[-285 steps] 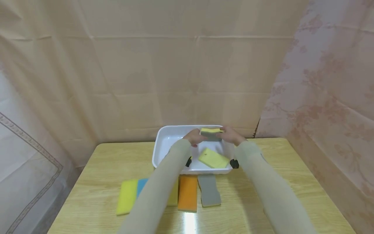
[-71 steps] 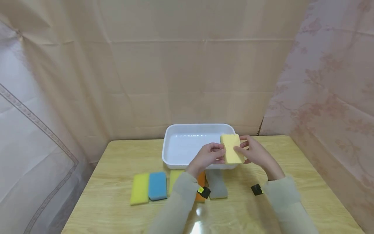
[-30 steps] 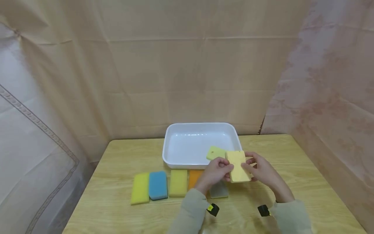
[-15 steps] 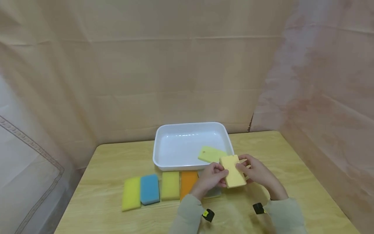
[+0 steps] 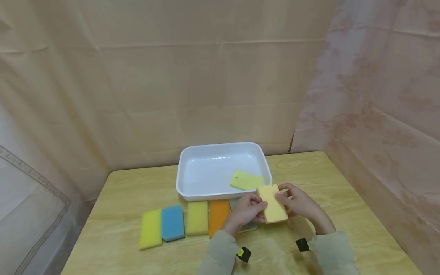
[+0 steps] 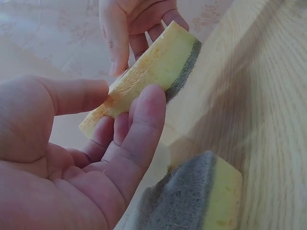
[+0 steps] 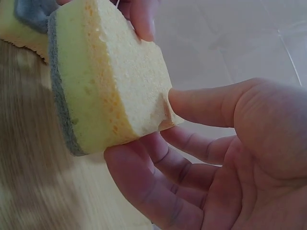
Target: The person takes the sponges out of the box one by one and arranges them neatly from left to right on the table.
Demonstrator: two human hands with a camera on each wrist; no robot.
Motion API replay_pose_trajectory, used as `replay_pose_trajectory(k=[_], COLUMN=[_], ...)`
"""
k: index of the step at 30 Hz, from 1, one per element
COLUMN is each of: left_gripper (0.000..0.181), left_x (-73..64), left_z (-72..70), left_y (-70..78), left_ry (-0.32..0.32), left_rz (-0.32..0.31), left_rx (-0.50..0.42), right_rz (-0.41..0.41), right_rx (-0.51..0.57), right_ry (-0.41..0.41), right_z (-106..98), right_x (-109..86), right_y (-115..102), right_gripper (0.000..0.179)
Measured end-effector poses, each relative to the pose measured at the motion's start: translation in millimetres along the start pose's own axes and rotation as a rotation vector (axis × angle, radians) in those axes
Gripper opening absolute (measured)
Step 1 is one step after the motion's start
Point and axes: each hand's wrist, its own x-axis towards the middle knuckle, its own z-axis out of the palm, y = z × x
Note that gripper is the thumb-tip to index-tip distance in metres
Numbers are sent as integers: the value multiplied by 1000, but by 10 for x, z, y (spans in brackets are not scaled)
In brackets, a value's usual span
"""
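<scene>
A layered sponge [image 5: 274, 208] is held above the table, just in front of the tray's right end. Its pale yellow face is turned up in the head view. Both wrist views show a yellow foam middle and a grey scouring layer [image 7: 62, 91] underneath. My left hand [image 5: 242, 213] pinches its left edge between thumb and fingers. At the opposite edge, my right hand [image 5: 304, 206] grips it, thumb on the pale face and fingers beneath. A grey-topped sponge [image 6: 182, 196] lies below my left hand, which partly hides it in the head view.
Behind the hands stands a white tray [image 5: 203, 168] with a yellow-green sponge [image 5: 245, 180] in its front right corner. Along its front lie a yellow sponge [image 5: 150, 229], a blue sponge [image 5: 173, 223], a pale yellow sponge [image 5: 197, 218] and an orange sponge [image 5: 218, 217]. Curtains hang around the table.
Earliest, both hands held a grey-and-yellow sponge inside the tray's back. They then brought a sponge, pale face showing, forward and down over the tray's front right edge. Lately the grip looks unchanged.
</scene>
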Motion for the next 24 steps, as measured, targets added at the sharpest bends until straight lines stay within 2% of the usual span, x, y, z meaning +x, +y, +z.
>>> replay_pose_trajectory(k=[7,12,17,24], left_gripper=[21,19,19,16], left_x=[-28,-48,-34,-31], left_z=[43,70,49,68], left_y=[-14,-39,-68,-80], left_ry=[31,6,10,42], left_rz=[-13,8,18,-17], left_rx=[22,28,27,117], right_rz=[21,43,54,99], right_rx=[19,9,-9,-18], right_ry=[-25,-21,-27,-47], right_z=[22,39,63,67], right_x=[-17,-31,11,37], right_y=[47,104,128,159], right_gripper=[44,43,45,42])
